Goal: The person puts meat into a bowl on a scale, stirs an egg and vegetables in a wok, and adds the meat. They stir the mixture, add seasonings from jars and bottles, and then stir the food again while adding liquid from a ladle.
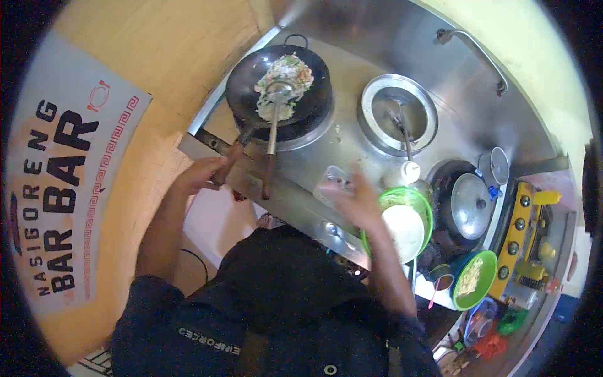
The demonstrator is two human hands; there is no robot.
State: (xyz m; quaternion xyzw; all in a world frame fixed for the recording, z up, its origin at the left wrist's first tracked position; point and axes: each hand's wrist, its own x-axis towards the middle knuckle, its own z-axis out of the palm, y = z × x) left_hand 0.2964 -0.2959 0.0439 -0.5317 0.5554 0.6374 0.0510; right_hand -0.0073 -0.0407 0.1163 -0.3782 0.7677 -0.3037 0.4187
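My left hand (pixel 204 174) is closed round the wooden handle (pixel 233 157) of a black wok (pixel 240 81) at the upper left. In the wok lies a mix of food (pixel 295 72) with white and green bits, and a metal ladle (pixel 274 125) rests on it, its wooden end over the steel counter's edge. My right hand (pixel 358 200), blurred by motion, is at a small clear plastic container (pixel 333 184) with dark bits inside. Whether its fingers grip the container cannot be made out.
Right of the wok stands a round metal pot (pixel 370 103) with a ladle. Beyond my right hand are a green-rimmed basin (pixel 431 217), a lidded pan (pixel 470 206), a green bowl (pixel 490 279) and a yellow stove panel (pixel 512 239). A tap pipe (pixel 480 51) crosses the back wall.
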